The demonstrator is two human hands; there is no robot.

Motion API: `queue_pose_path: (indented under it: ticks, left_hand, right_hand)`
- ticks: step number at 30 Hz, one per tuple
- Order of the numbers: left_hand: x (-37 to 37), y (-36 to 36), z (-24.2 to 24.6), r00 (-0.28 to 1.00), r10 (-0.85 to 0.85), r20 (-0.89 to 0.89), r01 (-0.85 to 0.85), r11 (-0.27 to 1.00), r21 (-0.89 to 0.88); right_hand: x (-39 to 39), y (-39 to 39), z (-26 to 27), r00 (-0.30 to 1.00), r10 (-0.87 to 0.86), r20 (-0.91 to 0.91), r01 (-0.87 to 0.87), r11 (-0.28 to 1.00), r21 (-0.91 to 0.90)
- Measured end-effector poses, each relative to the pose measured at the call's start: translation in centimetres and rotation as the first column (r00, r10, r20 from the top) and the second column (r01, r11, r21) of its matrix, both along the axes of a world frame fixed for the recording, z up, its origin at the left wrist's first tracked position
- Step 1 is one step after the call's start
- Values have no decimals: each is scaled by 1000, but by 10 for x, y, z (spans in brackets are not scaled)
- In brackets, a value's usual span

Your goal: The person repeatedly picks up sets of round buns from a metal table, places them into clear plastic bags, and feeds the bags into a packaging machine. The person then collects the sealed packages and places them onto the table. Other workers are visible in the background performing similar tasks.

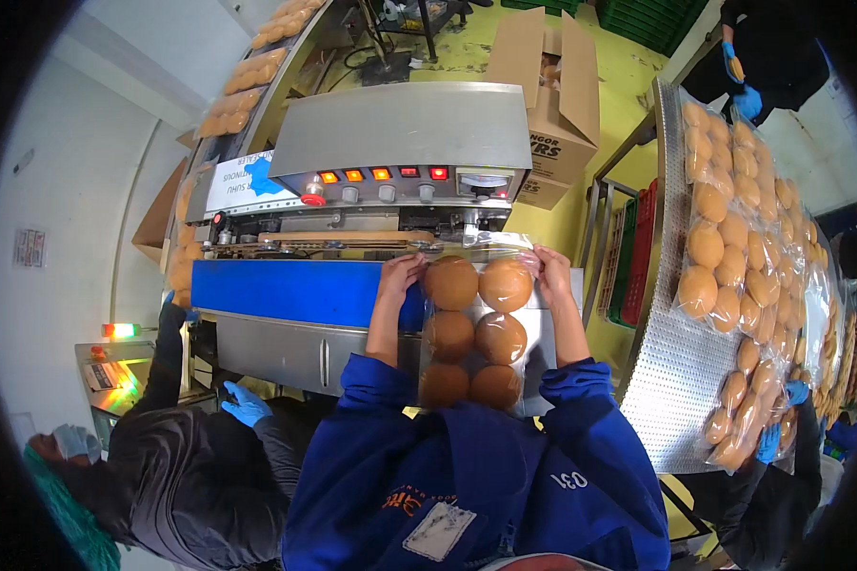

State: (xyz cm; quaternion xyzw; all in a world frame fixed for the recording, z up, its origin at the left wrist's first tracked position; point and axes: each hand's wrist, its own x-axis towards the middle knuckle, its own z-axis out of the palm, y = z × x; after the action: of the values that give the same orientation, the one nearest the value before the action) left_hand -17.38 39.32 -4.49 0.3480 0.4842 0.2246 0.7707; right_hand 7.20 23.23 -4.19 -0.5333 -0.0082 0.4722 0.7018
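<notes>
A clear plastic bag of round brown buns [500,339], set in two columns, lies in front of me on a metal surface. My left hand [401,275] pinches the bag's upper left corner. On the other side, my right hand [553,273] grips the upper right corner, so the bag's mouth is stretched between both hands. That edge lies at the right end of a continuous band sealer [407,135], whose indicator lamps glow orange and red. The sealer's blue conveyor belt [293,291] runs leftward from beside my left hand.
At right, a perforated metal table [675,371] bears many bagged buns [718,250]; gloved co-workers stand around it. Behind the sealer is an open cardboard box [564,114]. A masked co-worker [193,464] stands at left, near a conveyor carrying bagged buns [228,113].
</notes>
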Motion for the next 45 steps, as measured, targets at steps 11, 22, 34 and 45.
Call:
queue_pose_path:
  ticks: [11,22,34,45]
  left_hand:
    - [-56,37,-2,993,107,-56,-106,994,24]
    - [-156,-26,22,937,-20,-350,101,972,214]
    - [-250,-33,16,710,212,-672,212,846,490]
    - [0,-142,58,836,49,-547,489,386,782]
  right_hand:
    - [-50,60,-2,1000,5,1,-5,999,-39]
    - [-180,2,87,705,579,410,-351,787,-507]
    - [-260,-25,49,675,676,295,-664,731,-156]
    - [-57,-188,37,764,134,631,-115,991,-71]
